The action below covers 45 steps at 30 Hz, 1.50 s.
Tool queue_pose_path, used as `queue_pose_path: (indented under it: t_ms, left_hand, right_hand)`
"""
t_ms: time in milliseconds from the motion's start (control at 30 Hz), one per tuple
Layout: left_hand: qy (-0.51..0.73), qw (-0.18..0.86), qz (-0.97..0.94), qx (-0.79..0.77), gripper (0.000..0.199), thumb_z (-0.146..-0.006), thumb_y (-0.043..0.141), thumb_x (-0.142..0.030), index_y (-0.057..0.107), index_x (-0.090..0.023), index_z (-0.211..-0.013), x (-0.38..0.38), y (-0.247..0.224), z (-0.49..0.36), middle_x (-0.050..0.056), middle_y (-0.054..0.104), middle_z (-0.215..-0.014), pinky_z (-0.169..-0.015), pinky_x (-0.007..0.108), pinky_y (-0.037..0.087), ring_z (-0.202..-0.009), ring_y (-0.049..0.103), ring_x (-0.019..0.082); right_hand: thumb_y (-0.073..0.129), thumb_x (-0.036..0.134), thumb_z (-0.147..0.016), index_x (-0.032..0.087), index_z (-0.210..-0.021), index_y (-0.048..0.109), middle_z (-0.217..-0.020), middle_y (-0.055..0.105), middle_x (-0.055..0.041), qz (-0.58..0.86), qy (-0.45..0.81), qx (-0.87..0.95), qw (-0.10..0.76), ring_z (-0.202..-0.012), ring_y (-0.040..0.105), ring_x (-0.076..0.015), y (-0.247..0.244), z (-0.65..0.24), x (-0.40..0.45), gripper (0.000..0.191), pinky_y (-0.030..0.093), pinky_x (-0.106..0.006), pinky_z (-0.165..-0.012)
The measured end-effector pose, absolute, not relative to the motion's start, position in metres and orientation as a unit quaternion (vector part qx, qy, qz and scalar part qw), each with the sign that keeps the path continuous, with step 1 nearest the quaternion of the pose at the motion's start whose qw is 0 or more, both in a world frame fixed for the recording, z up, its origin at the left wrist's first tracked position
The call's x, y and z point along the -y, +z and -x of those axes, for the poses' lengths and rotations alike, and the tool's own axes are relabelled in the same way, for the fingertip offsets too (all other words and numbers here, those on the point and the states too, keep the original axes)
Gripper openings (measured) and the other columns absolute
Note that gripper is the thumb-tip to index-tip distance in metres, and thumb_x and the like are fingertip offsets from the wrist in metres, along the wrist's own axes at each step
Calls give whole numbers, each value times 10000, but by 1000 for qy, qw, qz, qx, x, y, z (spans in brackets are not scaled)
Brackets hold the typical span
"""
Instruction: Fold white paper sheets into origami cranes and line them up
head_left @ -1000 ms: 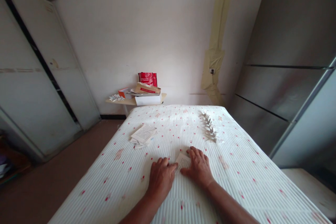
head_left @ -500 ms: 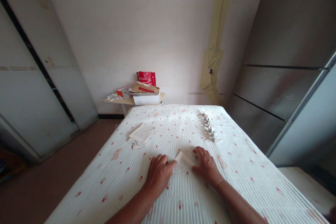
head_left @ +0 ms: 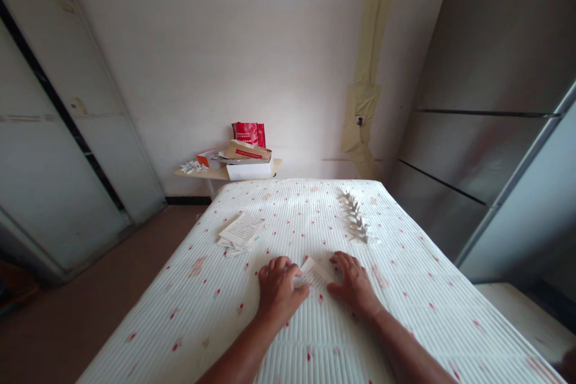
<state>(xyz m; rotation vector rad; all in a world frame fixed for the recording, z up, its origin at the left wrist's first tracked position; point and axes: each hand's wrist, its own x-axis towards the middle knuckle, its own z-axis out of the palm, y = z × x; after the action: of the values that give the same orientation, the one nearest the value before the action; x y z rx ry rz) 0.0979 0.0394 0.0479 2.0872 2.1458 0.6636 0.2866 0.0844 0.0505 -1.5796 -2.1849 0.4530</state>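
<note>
A small printed paper [head_left: 314, 272] with a folded edge lies on the striped, red-dotted cover between my hands. My left hand [head_left: 279, 289] is at its left side, thumb and fingers apart around the paper's left edge. On the right, my right hand [head_left: 353, 283] rests with spread fingers, its thumb touching the paper's right corner. Beyond my left hand is a stack of printed paper sheets [head_left: 243, 230]. Several folded paper pieces [head_left: 355, 214] with pointed tips stand in a row at the right.
Against the wall, a small table [head_left: 216, 174] bears a white box [head_left: 249, 170], a red bag [head_left: 249, 133] and a heap of white paper pieces [head_left: 193, 167]. A grey refrigerator [head_left: 477, 144] stands right, a pale cabinet [head_left: 58, 132] left.
My left thumb has moved down from the paper's left corner, and the left fingers have shifted right and opened away from it. The right hand has barely moved.
</note>
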Motion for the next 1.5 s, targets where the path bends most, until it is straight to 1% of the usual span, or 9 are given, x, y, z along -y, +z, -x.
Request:
queue_pose_path:
  t_ms: [267, 633, 867, 1033, 1133, 1200, 1267, 1333, 1500]
  left_hand:
    - [217, 64, -673, -705, 169, -672, 597, -254, 624, -282, -837, -43, 39, -92, -31, 530, -1122, -955, 353, 257, -1113, 425, 179]
    - [196, 122, -705, -670, 484, -658, 447, -72, 632, -351, -1007, -40, 41, -72, -60, 494, -1267, -1023, 344, 237, -1204, 386, 156]
    - [174, 119, -712, -670, 579, -619, 414, -36, 616, -365, -1051, -39, 41, -71, -81, 470, -1298, -1034, 338, 234, -1223, 367, 149]
    - [179, 122, -706, -674, 582, -609, 407, -35, 623, -368, -1035, -39, 44, -74, -81, 481, -1285, -1030, 345, 237, -1216, 373, 151]
    - [177, 118, -705, -676, 567, -612, 412, -36, 630, -364, -1020, -39, 44, -75, -75, 486, -1278, -1016, 344, 249, -1205, 382, 149]
    - [177, 115, -704, -678, 552, -616, 418, -40, 635, -359, -1011, -39, 43, -75, -67, 487, -1278, -1010, 345, 253, -1203, 386, 150]
    - [182, 114, -703, -678, 542, -621, 421, -43, 636, -356, -1008, -40, 42, -75, -62, 488, -1280, -1012, 348, 250, -1207, 385, 150]
    - [189, 115, -702, -677, 532, -629, 423, -42, 640, -353, -1002, -40, 42, -75, -60, 492, -1278, -1015, 346, 247, -1208, 387, 148]
    - [213, 103, -692, -682, 381, -705, 477, -113, 666, -348, -937, -40, 42, -78, -55, 538, -1225, -998, 338, 267, -1165, 431, 158]
  right_hand:
    - [515, 114, -594, 179, -1062, 554, -1230, 512, -99, 554, 172, 784, 222, -1145, 446, -233, 45, -291, -87, 474, 371, -359, -918]
    - [469, 62, -540, 132, -1071, 553, -1231, 518, -119, 504, 188, 809, 237, -1159, 447, -222, 40, -304, -95, 542, 346, -350, -987]
    - [437, 62, -510, 163, -1062, 554, -1202, 541, -91, 492, 212, 804, 260, -1142, 469, -221, 36, -310, -101, 573, 344, -375, -992]
    - [413, 103, -618, 199, -1051, 561, -1151, 575, -52, 517, 281, 739, 327, -1092, 512, -200, 45, -306, -99, 467, 410, -341, -920]
    - [458, 188, -695, 197, -1052, 567, -1210, 535, -59, 503, 263, 741, 360, -1142, 467, -207, 48, -289, -92, 372, 402, -326, -917]
    - [515, 258, -713, 187, -1047, 579, -1229, 521, -81, 505, 224, 765, 331, -1158, 445, -225, 48, -273, -85, 347, 372, -348, -939]
    - [576, 306, -692, 213, -1097, 565, -1268, 494, -80, 518, 185, 785, 285, -1167, 429, -248, 48, -258, -78, 416, 342, -390, -950]
    - [631, 302, -644, 220, -1122, 554, -1286, 482, -79, 528, 151, 797, 253, -1180, 408, -259, 46, -247, -73, 491, 297, -401, -977]
    - [620, 251, -635, 201, -1101, 555, -1275, 495, -79, 543, 138, 795, 232, -1181, 408, -242, 43, -243, -72, 473, 260, -365, -998]
